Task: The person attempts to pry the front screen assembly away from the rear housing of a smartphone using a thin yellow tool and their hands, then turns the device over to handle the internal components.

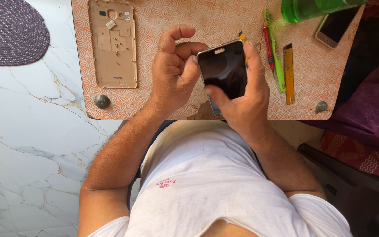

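Orange-patterned counter [163, 17] below; right hand [242, 98] grips a dark smartphone [223, 70], left hand [172, 74] curled, thumb pressing its edge.

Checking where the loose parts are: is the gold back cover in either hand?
No, the back cover lies on the table, apart from both hands, which hold the phone.

Bright daylight, sharp focus; glare glows through the green bottle [312, 8], with soft shadows beside it.
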